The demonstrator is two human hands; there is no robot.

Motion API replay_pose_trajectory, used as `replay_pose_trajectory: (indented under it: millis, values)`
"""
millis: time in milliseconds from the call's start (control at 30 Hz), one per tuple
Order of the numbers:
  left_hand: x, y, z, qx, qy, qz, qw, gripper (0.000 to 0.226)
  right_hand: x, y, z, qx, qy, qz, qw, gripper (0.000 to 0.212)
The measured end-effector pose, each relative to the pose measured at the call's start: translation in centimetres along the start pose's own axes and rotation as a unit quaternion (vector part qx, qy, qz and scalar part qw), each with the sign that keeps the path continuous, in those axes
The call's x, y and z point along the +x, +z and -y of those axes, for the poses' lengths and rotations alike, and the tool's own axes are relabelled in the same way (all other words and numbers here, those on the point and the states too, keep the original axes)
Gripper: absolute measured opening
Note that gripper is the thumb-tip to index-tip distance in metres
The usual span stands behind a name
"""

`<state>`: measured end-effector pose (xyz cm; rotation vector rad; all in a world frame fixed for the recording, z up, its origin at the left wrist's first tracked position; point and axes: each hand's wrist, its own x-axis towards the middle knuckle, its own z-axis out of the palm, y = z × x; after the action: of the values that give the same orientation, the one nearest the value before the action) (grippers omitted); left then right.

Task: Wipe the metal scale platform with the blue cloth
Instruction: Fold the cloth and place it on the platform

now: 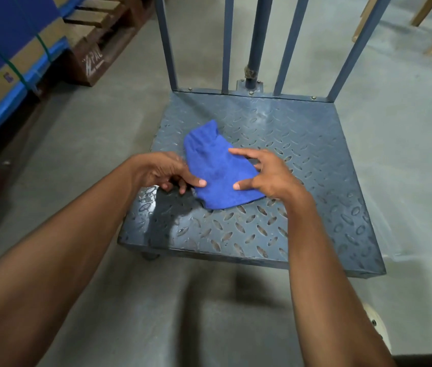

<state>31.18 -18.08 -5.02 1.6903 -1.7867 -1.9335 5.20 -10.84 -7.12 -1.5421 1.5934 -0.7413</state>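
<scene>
A blue cloth [217,165] lies crumpled on the left middle of the grey metal scale platform [302,160], which has a raised diamond tread. My left hand [164,170] is at the cloth's left edge, its thumb lying on the fabric and its other fingers curled beneath. My right hand [265,173] is over the cloth's right side with fingers spread; the thumb touches the fabric and the index finger reaches across above it.
Grey metal rails [226,43] and a post rise from the platform's far edge. A wooden pallet [95,46] with strapped blue and cardboard boxes [6,49] stands at the left. Concrete floor surrounds the scale. Wooden legs show at top right.
</scene>
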Motion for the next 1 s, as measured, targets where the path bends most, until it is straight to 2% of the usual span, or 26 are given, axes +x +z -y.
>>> replay_pose_trajectory:
  millis: [67,167,267,400,500,533,600,667,733,833,900,1000]
  values:
    - [-0.7,0.6,-0.2,0.053,-0.021,-0.023,0.998,0.021,0.3,-0.3,-0.4,-0.031,-0.009,0.046,0.998,0.092]
    - [-1.2,1.8,0.8,0.054,-0.014,-0.083,0.995,0.037,0.6,-0.4,-0.6,-0.047,-0.024,0.064,0.997,0.087]
    - [-1.2,3.4,2.1,0.025,0.014,-0.157,0.987,0.041,0.6,0.0,0.0,-0.076,-0.018,0.019,0.997,0.079]
    - [-0.8,5.0,3.5,-0.053,0.107,-0.292,0.949,0.074,1.0,0.0,0.7,-0.121,-0.05,-0.023,0.991,0.066]
    - [-0.8,5.0,3.9,0.04,0.194,-0.375,0.905,0.078,1.6,-0.1,1.0,-0.134,-0.091,-0.082,0.983,0.041]
    - [-0.9,4.9,3.7,0.086,0.21,-0.396,0.89,0.074,1.8,0.0,1.0,-0.134,-0.109,-0.105,0.979,0.033]
    - [-1.3,4.9,2.9,0.167,0.228,-0.444,0.851,0.051,2.0,0.2,1.0,-0.14,-0.155,-0.161,0.965,0.024]
    - [-1.7,5.4,2.1,0.189,0.239,-0.499,0.811,0.03,2.3,0.5,0.9,-0.152,-0.199,-0.212,0.944,0.03]
    - [-1.7,5.8,1.7,0.172,0.264,-0.548,0.775,0.024,2.5,0.9,1.0,-0.162,-0.223,-0.26,0.925,0.036]
    - [-1.3,6.1,1.8,0.19,0.295,-0.591,0.727,0.022,2.7,1.3,1.3,-0.162,-0.238,-0.336,0.897,0.03]
    - [-1.0,6.1,2.0,0.205,0.299,-0.579,0.731,0.023,2.6,1.7,1.4,-0.149,-0.224,-0.339,0.901,0.031]
    - [-0.7,6.9,2.5,0.205,0.285,-0.517,0.781,0.03,2.2,2.5,0.7,-0.125,-0.186,-0.322,0.92,0.039]
